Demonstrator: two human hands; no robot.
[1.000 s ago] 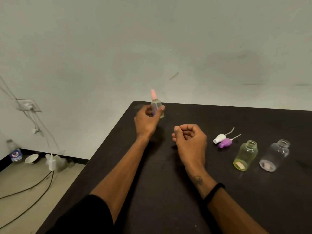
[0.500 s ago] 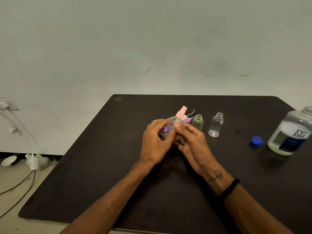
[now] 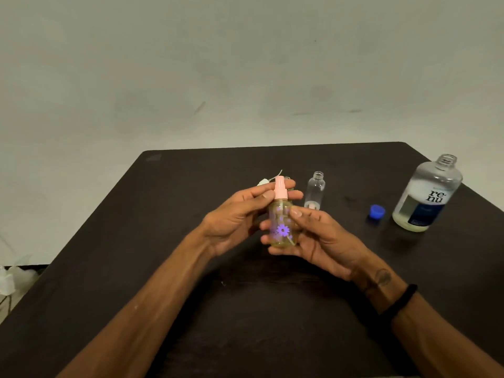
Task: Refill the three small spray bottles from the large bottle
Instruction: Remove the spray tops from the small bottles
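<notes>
I hold a small spray bottle (image 3: 281, 225) with a pink spray top and purple flower prints upright above the black table (image 3: 136, 241). My right hand (image 3: 313, 238) grips its body. My left hand (image 3: 240, 214) pinches the pink top. Behind my hands stands an uncapped clear small bottle (image 3: 315, 190). A white spray top (image 3: 263, 182) peeks out behind my left fingers; another small bottle there is mostly hidden. The large bottle (image 3: 428, 195), uncapped and about half full of clear liquid, stands at the right, with its blue cap (image 3: 377, 211) lying beside it.
A pale wall rises just behind the table's far edge. White objects and a cable lie on the floor at the far left (image 3: 6, 279). The table's left edge runs diagonally toward me.
The pink-topped bottle went from the far left of the table into both hands at the centre, now raised upright. My view swung right and down, bringing the large bottle and blue cap into sight.
</notes>
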